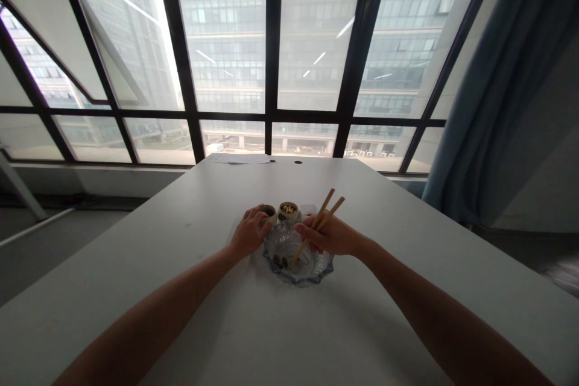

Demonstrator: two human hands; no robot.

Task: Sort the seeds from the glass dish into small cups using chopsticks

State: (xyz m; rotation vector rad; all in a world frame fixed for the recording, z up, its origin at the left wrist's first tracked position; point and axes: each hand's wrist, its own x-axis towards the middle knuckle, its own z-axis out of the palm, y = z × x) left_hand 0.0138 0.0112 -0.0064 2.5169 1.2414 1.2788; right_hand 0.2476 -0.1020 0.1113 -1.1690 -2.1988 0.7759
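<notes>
Window wall (219, 42): dark-framed, across the far side. Table (253, 325): white, broad, running toward it. Curtain (479, 84): blue, at right. Papers (239, 158): at the table's far edge.

Glass bowl (301, 281): clear, scalloped rim, on the table between the forearms.

Right hand (335, 232): over the bowl's right side; fingers closed on the chopsticks. Left hand (248, 232): touching the leftmost cup, fingers over its rim, thumb on the near side; whether clamped, cannot tell.

Leftmost cup (274, 219), middle cup (289, 217), whitish container (310, 209): in a row just beyond the bowl. Middle cup holds golden-brown bits; contents of the other two unclear.

Chopsticks (325, 204): pair, slanted, lower ends down in the bowl; whether the tips pinch anything, cannot tell.

Dark pieces (284, 262): small, in the bowl, just left of the tips.

Step in hand, by judgement: working the chopsticks among the bowl's pieces. Next move, by judgement, calls for well-aligned tips, light pressure and a steady cup.
</notes>
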